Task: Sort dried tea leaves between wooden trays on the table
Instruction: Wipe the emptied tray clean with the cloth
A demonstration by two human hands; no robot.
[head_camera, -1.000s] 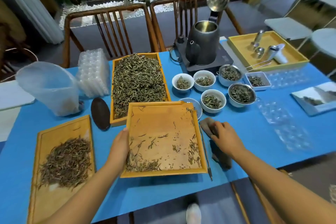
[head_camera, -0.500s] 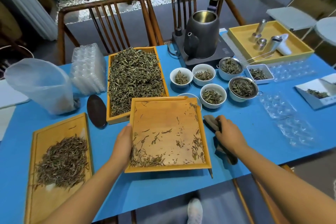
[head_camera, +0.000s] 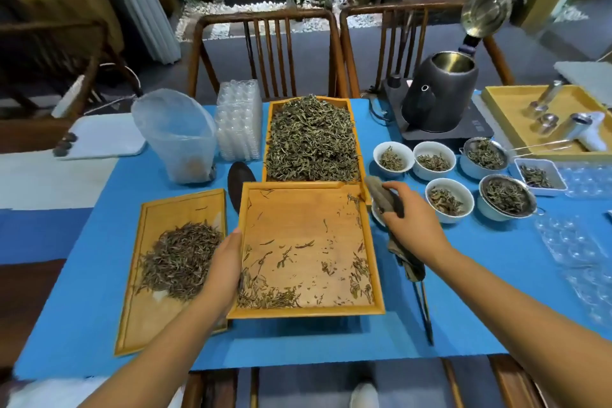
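— So, why is the left hand [head_camera: 222, 262] on that middle tray [head_camera: 308, 228]?

— It grips the tray's left edge, I think to hold it steady. Only a few tea leaves [head_camera: 265, 295] are left in it, mostly along the near side.

— And the right hand [head_camera: 409, 215]?

— Its fingers are curled around a dark brush [head_camera: 384, 197]. The brush sits by the tray's far right corner. My guess is it will sweep the loose bits together.

— Where do the other leaves go?

— A tidy pile [head_camera: 180, 260] lies in the flat tray [head_camera: 145, 318] on the left, touching the middle one. The big heap [head_camera: 311, 139] fills the far tray [head_camera: 270, 142] just behind. All three sit close on the blue counter [head_camera: 82, 268], so leaves have only a short way to travel.

— And the little bowls [head_camera: 448, 200]?

— They hold leaves too, off to the right.
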